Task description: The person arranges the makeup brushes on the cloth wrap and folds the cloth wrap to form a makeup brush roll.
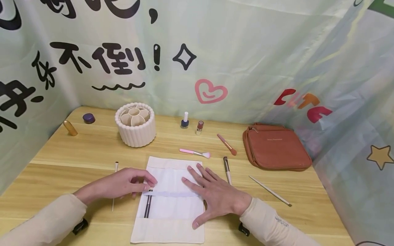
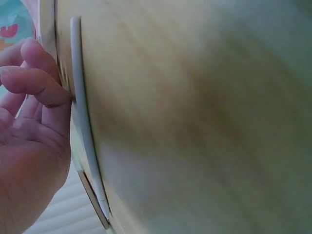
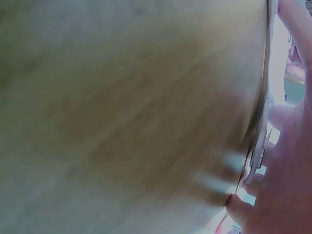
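Observation:
A pale fabric brush roll lies unfolded on the table, with pocket bands across it. In its left part sits a slim dark stick, its lower end hidden in the bottom pocket. My left hand hovers at the roll's left edge, thumb and forefinger apart right by the stick's upper end. Spread flat, my right hand rests on the roll's right side. A thin white-handled brush lies beneath my left hand in the left wrist view. Part of my right hand's fingers shows in the right wrist view.
Behind the roll lie a pink brush, a rose brush and a brown-tipped brush. A thin brush and brown case are right. A white organizer, nail polish and lipstick tube stand farther back.

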Demonstrator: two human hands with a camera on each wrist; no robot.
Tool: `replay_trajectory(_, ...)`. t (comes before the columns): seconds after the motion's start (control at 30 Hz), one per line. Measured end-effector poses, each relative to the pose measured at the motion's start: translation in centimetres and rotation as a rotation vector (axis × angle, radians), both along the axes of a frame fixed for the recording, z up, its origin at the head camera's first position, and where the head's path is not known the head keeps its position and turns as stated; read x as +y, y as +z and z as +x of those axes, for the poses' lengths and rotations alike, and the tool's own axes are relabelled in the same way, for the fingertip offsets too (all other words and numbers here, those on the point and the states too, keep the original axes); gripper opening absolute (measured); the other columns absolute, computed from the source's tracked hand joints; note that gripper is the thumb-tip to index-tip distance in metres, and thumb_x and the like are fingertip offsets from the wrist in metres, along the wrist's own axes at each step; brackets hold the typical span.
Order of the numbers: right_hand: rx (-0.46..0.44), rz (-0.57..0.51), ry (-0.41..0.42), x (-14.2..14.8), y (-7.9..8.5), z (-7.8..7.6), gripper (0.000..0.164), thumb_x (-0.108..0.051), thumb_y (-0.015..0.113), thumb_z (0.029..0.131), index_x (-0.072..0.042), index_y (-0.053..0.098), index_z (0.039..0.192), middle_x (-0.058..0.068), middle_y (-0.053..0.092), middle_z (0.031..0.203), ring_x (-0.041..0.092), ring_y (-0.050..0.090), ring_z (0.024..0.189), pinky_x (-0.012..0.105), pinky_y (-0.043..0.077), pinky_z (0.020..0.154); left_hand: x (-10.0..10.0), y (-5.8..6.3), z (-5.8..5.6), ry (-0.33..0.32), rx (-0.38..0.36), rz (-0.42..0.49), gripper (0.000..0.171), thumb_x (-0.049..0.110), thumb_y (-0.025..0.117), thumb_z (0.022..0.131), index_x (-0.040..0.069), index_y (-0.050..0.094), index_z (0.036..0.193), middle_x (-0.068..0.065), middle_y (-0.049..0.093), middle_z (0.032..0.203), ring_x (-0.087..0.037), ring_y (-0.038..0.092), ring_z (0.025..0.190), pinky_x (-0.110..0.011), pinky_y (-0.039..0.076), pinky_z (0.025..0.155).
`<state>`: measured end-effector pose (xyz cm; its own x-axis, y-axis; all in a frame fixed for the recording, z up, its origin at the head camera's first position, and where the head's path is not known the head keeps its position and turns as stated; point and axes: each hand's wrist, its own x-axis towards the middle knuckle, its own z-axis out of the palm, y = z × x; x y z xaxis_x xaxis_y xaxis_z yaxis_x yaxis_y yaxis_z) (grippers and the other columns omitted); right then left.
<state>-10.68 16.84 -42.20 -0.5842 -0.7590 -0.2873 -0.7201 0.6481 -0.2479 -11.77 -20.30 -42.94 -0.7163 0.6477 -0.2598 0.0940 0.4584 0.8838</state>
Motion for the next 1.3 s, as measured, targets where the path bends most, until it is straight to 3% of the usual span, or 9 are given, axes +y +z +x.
replay_trajectory(0.17,0.000,-0.007,0.002,0.0,0.0,0.1,0.129,-0.086,0.076,0.079,-0.031,0.011,0.177,0.005,-0.008,0.185,0.036,-0.009,0.171,0.060,0.011,0.138,-1.2,0.4,0.0,0.060,-0.002,-0.012,0.028,0.031,0.066,0.110,0.017,0.071,0.135,-0.008,0.072,0.112,-0.014,0.063,0.071,-0.025,0.049,0.048)
replay_trajectory(0.4,0.013,-0.007,0.008,0.1,0.1,0.2,0.129,-0.086,0.075,0.079,-0.030,0.012,0.177,0.006,-0.007,0.185,0.037,-0.007,0.171,0.061,0.012,0.137,-5.7,0.9,-0.3,0.336,0.095,-0.128,0.026,0.034,0.072,0.106,0.013,0.070,0.121,-0.008,0.067,0.099,-0.015,0.058,0.063,-0.029,0.049,0.047)
replay_trajectory(0.5,0.017,-0.008,0.007,0.1,0.2,0.1,0.129,-0.086,0.076,0.079,-0.030,0.012,0.177,0.007,-0.006,0.185,0.037,-0.007,0.171,0.060,0.012,0.137,-7.0,0.6,-0.2,0.396,0.149,-0.213,0.025,0.037,0.075,0.104,0.015,0.070,0.115,-0.006,0.065,0.092,-0.014,0.056,0.062,-0.030,0.049,0.046)
replay_trajectory(0.67,0.006,-0.010,0.000,0.1,0.3,0.1,0.130,-0.085,0.077,0.078,-0.030,0.013,0.177,0.006,-0.007,0.185,0.037,-0.007,0.171,0.060,0.011,0.138,-7.3,-0.3,0.0,0.392,0.274,-0.292,0.021,0.039,0.078,0.102,0.019,0.070,0.108,0.001,0.063,0.091,-0.009,0.056,0.071,-0.027,0.050,0.057)
replay_trajectory(0.8,0.006,-0.005,0.003,0.0,0.2,0.1,0.130,-0.085,0.076,0.079,-0.030,0.012,0.177,0.006,-0.007,0.185,0.037,-0.007,0.171,0.060,0.011,0.138,-6.9,-0.6,-0.1,0.370,0.358,-0.341,0.018,0.037,0.078,0.102,0.021,0.070,0.103,0.007,0.062,0.089,-0.005,0.054,0.080,-0.023,0.044,0.070)
replay_trajectory(1.07,0.016,0.002,0.007,-0.1,0.2,0.1,0.130,-0.086,0.076,0.078,-0.030,0.012,0.177,0.006,-0.007,0.185,0.037,-0.007,0.171,0.060,0.012,0.138,-6.7,-0.3,-0.1,0.354,0.389,-0.360,0.019,0.026,0.080,0.101,0.017,0.067,0.112,0.007,0.064,0.093,-0.005,0.055,0.081,-0.023,0.045,0.071)
replay_trajectory(1.3,0.008,0.001,0.009,-0.1,0.2,0.0,0.130,-0.085,0.076,0.079,-0.030,0.012,0.177,0.006,-0.007,0.185,0.037,-0.007,0.171,0.060,0.012,0.137,-6.2,0.0,0.2,0.381,0.379,-0.423,0.019,0.026,0.079,0.101,0.017,0.069,0.113,0.008,0.067,0.094,-0.010,0.057,0.083,-0.025,0.044,0.070)
